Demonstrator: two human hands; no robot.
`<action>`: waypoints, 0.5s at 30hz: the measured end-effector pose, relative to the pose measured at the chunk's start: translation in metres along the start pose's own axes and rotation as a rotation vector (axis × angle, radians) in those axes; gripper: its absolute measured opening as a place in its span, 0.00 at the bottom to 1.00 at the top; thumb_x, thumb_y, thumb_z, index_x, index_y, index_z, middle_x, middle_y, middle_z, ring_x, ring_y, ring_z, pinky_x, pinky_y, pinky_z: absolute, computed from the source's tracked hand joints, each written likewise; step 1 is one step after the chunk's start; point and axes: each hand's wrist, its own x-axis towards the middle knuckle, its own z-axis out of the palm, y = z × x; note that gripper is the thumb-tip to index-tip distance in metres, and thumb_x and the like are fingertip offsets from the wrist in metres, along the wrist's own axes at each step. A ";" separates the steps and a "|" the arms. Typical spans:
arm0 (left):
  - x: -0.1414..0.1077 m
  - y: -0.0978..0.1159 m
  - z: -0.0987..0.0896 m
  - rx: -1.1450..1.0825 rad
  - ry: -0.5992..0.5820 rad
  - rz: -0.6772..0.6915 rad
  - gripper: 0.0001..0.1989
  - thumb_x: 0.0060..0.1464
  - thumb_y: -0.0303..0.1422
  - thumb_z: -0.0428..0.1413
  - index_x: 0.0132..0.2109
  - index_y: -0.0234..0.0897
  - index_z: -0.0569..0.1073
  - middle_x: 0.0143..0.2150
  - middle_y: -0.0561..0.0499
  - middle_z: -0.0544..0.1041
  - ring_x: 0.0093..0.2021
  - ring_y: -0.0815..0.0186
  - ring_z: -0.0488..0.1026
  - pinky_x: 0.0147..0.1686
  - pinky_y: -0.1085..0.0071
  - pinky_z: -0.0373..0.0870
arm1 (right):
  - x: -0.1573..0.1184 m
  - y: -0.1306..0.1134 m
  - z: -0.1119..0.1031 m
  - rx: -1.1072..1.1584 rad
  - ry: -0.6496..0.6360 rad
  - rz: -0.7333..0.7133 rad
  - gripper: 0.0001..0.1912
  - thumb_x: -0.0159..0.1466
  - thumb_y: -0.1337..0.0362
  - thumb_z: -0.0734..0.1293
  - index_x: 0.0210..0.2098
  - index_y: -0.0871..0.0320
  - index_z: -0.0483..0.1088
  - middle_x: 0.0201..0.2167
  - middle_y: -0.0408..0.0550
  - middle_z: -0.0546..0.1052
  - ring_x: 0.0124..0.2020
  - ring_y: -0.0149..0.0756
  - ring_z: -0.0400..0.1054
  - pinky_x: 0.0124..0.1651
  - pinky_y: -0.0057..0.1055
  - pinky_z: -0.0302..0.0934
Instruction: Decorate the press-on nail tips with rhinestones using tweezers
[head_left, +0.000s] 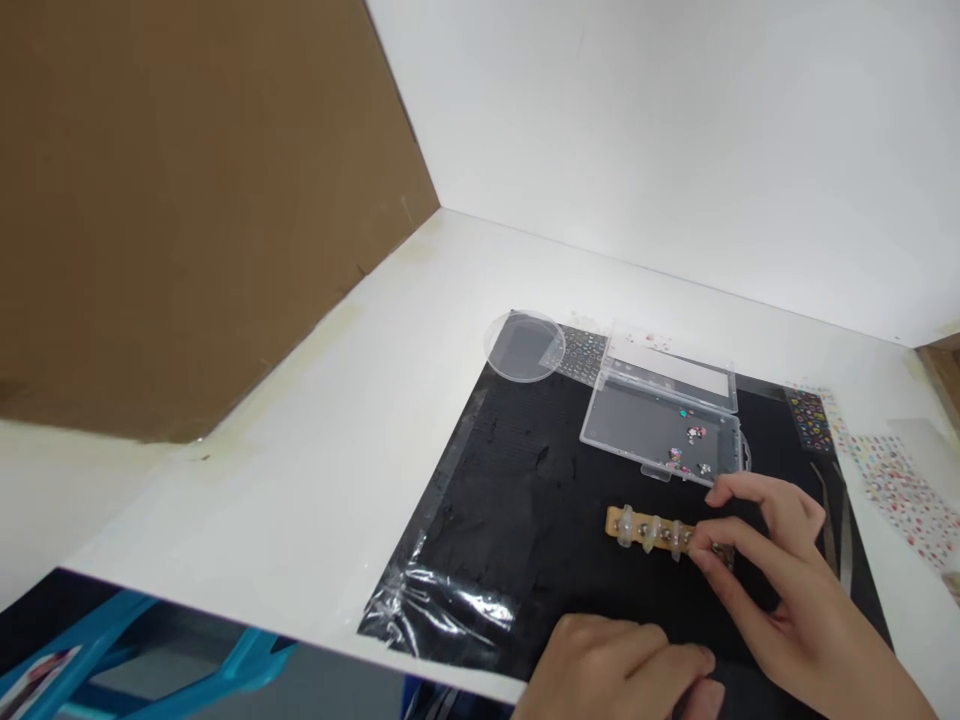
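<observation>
A yellowish strip [640, 528] lies on the black mat [502, 490], with small round metal-looking studs along it. Across it sit several translucent false nails [651, 534]. At the strip's right end, the thumb and index finger of my right hand [787, 585] close together and cover part of it; whether they pinch a nail or the strip itself is hidden. My left hand [622, 665] rests curled at the front edge of the mat, fingers bent inward. What it holds, if anything, is out of sight.
Behind the strip lies an opened clear plastic case [630, 415] with small coloured gems [696, 433]. A clear round disc [524, 347] and patterned sticker sheets [911, 495] lie around. Tweezers-like metal strips [846, 530] lie right. A brown board [187, 200] stands left.
</observation>
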 end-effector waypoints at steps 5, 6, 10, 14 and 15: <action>0.001 0.001 0.000 0.090 -0.031 0.009 0.14 0.75 0.30 0.48 0.46 0.35 0.79 0.24 0.58 0.77 0.16 0.72 0.70 0.15 0.74 0.64 | -0.002 -0.003 0.001 -0.013 0.002 -0.017 0.08 0.71 0.69 0.65 0.46 0.48 0.72 0.48 0.48 0.74 0.51 0.43 0.71 0.52 0.43 0.54; 0.001 0.002 -0.001 0.101 -0.034 -0.003 0.14 0.75 0.30 0.47 0.47 0.35 0.79 0.24 0.58 0.78 0.15 0.72 0.70 0.15 0.74 0.64 | -0.002 -0.003 0.002 -0.016 0.003 -0.012 0.08 0.71 0.68 0.65 0.46 0.48 0.72 0.47 0.48 0.74 0.51 0.43 0.71 0.52 0.43 0.53; 0.003 0.004 -0.003 0.159 -0.032 -0.018 0.15 0.75 0.30 0.46 0.48 0.35 0.77 0.24 0.59 0.78 0.15 0.71 0.72 0.15 0.73 0.66 | -0.003 -0.003 0.004 -0.036 -0.008 -0.014 0.09 0.71 0.69 0.66 0.46 0.48 0.73 0.47 0.48 0.74 0.51 0.44 0.70 0.52 0.45 0.52; 0.004 0.006 -0.004 0.172 -0.051 -0.050 0.14 0.75 0.31 0.45 0.50 0.36 0.76 0.24 0.59 0.79 0.16 0.70 0.73 0.16 0.74 0.69 | -0.004 -0.003 0.004 -0.041 -0.016 0.002 0.08 0.71 0.68 0.66 0.47 0.47 0.73 0.47 0.48 0.74 0.51 0.45 0.69 0.52 0.45 0.52; 0.004 0.006 -0.005 0.172 -0.056 -0.056 0.14 0.75 0.31 0.45 0.50 0.36 0.76 0.25 0.59 0.79 0.16 0.70 0.74 0.16 0.74 0.69 | -0.005 -0.003 0.004 -0.044 -0.016 0.007 0.08 0.72 0.68 0.66 0.46 0.47 0.73 0.47 0.48 0.74 0.51 0.45 0.69 0.52 0.45 0.52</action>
